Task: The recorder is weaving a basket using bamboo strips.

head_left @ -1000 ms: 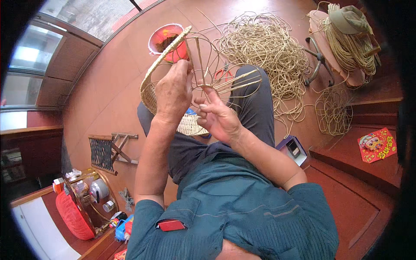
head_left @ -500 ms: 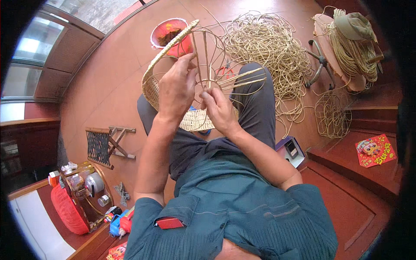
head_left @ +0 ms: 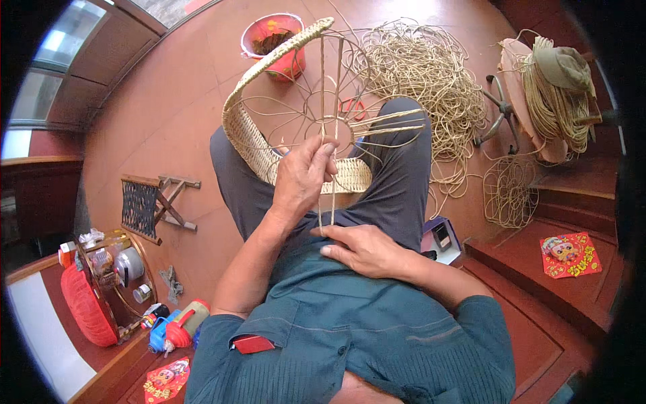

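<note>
On my lap rests a round wire frame [head_left: 266, 99] with looped petal shapes and a ring at its middle. Plaited straw cord covers part of its rim as a thick pale band [head_left: 245, 135], along the left and near sides. My left hand [head_left: 304, 174] is closed in a pinch on straw cord just below the inner ring. Two straight lengths of straw cord [head_left: 334, 202] run down from it toward my belly. My right hand [head_left: 367, 250] lies low against my shirt, index finger and thumb at the cord's lower end; its other fingers are tucked out of sight.
A heap of loose straw cord [head_left: 417, 87] covers the floor beyond my right knee, near red-handled scissors [head_left: 352, 106]. A red bucket [head_left: 289, 64] stands ahead. A folding stool [head_left: 158, 205] is at left, a chair with coiled cord [head_left: 555, 114] at right, and another wire frame [head_left: 510, 192] below it.
My right hand has drawn down from the frame's middle to my belly, with cord stretched below the frame. My left hand has moved down and right, to below the inner ring.
</note>
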A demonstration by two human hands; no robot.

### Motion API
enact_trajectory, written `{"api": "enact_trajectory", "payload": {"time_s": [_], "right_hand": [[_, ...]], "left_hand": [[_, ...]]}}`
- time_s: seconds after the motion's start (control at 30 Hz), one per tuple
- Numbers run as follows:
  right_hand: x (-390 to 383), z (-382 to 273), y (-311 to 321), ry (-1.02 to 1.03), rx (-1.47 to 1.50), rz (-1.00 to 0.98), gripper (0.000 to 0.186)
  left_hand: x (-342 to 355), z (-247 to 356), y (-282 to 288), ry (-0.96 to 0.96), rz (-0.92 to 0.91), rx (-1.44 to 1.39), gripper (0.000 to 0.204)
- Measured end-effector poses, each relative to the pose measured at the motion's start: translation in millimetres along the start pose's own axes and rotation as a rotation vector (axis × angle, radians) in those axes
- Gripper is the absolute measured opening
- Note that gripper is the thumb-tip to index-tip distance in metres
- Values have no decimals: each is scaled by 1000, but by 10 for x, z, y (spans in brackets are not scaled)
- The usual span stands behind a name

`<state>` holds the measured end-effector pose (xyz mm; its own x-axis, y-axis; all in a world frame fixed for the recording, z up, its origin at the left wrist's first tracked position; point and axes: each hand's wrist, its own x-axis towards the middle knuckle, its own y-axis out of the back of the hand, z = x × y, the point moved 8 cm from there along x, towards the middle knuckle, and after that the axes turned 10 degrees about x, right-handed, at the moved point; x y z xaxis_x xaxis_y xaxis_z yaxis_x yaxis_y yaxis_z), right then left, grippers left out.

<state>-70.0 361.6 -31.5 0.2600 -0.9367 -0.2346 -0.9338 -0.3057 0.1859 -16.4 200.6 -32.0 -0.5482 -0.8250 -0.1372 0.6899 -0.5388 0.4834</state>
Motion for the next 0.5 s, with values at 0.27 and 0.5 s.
{"api": "enact_trajectory", "payload": {"time_s": [0.27, 0.5], "right_hand": [[146, -751, 1058, 596, -578, 665, 23], [594, -806, 1322, 781, -728, 735, 28]], "left_hand": [[-426, 478, 209, -154, -76, -75, 26], [-638, 834, 519, -199, -108, 54, 30]]}}
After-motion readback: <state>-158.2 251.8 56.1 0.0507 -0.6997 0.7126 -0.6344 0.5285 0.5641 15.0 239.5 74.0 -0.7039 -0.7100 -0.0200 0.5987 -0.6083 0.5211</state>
